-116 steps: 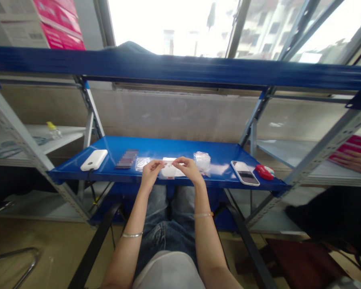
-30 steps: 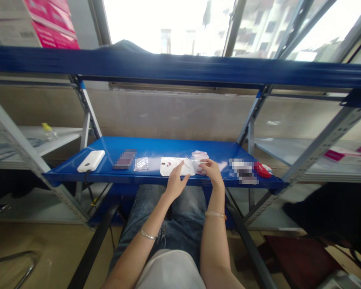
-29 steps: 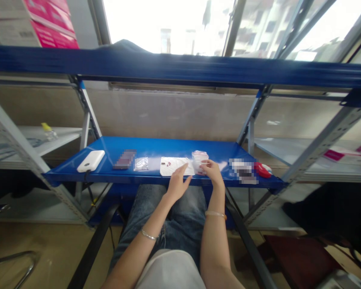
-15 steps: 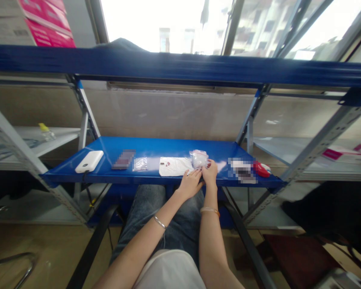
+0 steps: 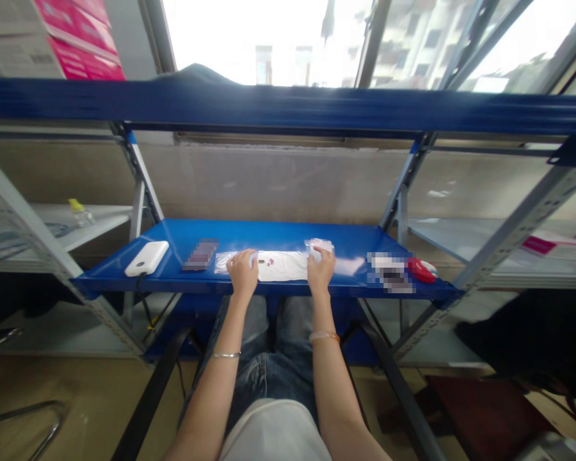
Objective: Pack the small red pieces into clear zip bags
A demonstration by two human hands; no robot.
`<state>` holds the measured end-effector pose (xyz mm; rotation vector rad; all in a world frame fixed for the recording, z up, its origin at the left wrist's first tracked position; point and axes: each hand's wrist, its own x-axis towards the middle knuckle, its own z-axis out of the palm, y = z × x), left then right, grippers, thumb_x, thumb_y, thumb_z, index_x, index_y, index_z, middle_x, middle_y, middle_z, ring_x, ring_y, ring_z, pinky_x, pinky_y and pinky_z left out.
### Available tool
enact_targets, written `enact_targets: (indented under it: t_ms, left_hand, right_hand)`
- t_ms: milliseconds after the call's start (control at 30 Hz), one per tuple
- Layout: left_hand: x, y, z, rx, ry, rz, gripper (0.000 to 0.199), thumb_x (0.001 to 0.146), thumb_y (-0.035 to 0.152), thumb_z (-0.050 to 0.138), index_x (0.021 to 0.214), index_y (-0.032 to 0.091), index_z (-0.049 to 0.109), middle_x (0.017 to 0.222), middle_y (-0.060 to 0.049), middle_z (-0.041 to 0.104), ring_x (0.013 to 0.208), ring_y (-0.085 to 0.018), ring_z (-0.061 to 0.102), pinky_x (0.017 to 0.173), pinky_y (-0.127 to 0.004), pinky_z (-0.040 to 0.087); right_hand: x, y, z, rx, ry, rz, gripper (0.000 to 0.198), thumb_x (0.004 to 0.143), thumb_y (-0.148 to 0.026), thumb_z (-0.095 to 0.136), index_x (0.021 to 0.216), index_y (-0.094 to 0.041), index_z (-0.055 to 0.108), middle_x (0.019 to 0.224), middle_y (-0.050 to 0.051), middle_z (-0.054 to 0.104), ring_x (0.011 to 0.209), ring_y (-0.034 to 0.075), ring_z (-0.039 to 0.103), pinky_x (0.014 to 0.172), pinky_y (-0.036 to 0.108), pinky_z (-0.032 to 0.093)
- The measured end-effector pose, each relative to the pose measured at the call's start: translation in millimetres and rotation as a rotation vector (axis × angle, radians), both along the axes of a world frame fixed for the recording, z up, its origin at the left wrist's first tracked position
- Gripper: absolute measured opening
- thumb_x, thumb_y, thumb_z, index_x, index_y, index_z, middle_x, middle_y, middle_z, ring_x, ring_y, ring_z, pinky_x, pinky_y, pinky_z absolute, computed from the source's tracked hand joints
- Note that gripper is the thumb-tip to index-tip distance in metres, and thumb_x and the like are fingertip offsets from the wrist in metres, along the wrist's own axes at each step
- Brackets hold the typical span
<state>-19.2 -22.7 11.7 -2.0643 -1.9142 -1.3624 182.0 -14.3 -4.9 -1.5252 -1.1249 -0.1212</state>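
A white cloth-like sheet lies flat on the blue shelf, with a small dark rectangle and several tiny dark red bits near its left end. My left hand is at that left end, fingers curled, with a pale bluish-white piece showing by the fingertips; what it is I cannot make out. Partly under this hand is a flat, shiny clear packet. At the sheet's right end, my right hand is closed over a clear plastic bag, whose contents are mostly covered by the fingers.
Leftward on the blue shelf are a white power bank with a cable and a blurred-out dark item. Rightward are another blurred-out item and a red-and-white object. A blue beam crosses above.
My left hand has moved left from beside the right hand to the sheet's left end. My right hand has shifted slightly left and now covers more of the plastic bag.
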Motion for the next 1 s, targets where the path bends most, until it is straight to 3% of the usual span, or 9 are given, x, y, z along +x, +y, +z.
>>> enact_targets:
  t_ms: [100,233,467,667,867,1000]
  left_hand:
    - [-30.6,0.8,-7.5,-0.092,0.017,0.262,0.035,0.081,0.024,0.051,0.113,0.015,0.059,0.122,-0.014,0.059,0.116,-0.029,0.05,0.097,-0.044,0.034]
    - [-44.4,-1.1,-19.2,-0.18,0.066,0.337,0.037,0.081,0.03,0.051,0.113,0.012,0.059,0.115,-0.018,0.061,0.111,-0.031,0.052,0.092,-0.043,0.037]
    - [-47.1,0.6,-18.8,-0.186,0.009,0.257,0.033,0.082,0.023,0.046,0.109,0.015,0.063,0.1,-0.013,0.068,0.102,-0.03,0.056,0.085,-0.039,0.041]
    - [-48.7,-2.8,-13.9,-0.188,0.013,0.218,0.033,0.082,0.021,0.044,0.107,0.015,0.065,0.097,-0.013,0.068,0.101,-0.029,0.055,0.086,-0.038,0.041]
    - [-53.9,-9.7,0.8,-0.348,0.131,-0.08,0.035,0.072,0.015,0.054,0.104,0.019,0.066,0.105,-0.008,0.068,0.1,-0.024,0.059,0.086,-0.031,0.043]
    - [-53.9,-13.8,5.0,-0.391,0.159,-0.189,0.042,0.065,0.004,0.052,0.102,0.018,0.067,0.101,-0.007,0.069,0.095,-0.02,0.062,0.083,-0.027,0.044]
  right_hand:
    - [-23.0,-0.2,1.7,-0.015,-0.042,0.092,0.024,0.076,-0.018,0.049,0.093,-0.015,0.066,0.095,0.011,0.06,0.095,0.024,0.05,0.089,0.039,0.038]
    - [-50.3,-4.4,5.9,-0.027,-0.084,0.222,0.019,0.078,-0.017,0.05,0.087,-0.017,0.067,0.095,0.01,0.061,0.095,0.023,0.052,0.088,0.037,0.038]
    - [-77.9,-11.4,13.4,-0.106,-0.149,0.552,0.016,0.079,-0.016,0.053,0.083,-0.019,0.068,0.09,0.007,0.065,0.091,0.022,0.057,0.086,0.036,0.042]
    - [-85.8,-13.8,15.3,-0.114,-0.135,0.652,0.016,0.078,-0.014,0.055,0.084,-0.018,0.069,0.09,0.007,0.068,0.089,0.02,0.059,0.085,0.034,0.044]
    - [-86.4,-15.2,12.0,-0.177,-0.117,0.748,0.014,0.075,-0.012,0.059,0.084,-0.017,0.069,0.092,0.007,0.069,0.093,0.02,0.06,0.089,0.034,0.043]
    - [-88.5,-15.5,10.4,-0.237,-0.117,0.799,0.013,0.074,-0.014,0.06,0.082,-0.019,0.07,0.087,0.005,0.07,0.084,0.019,0.061,0.093,0.037,0.041]
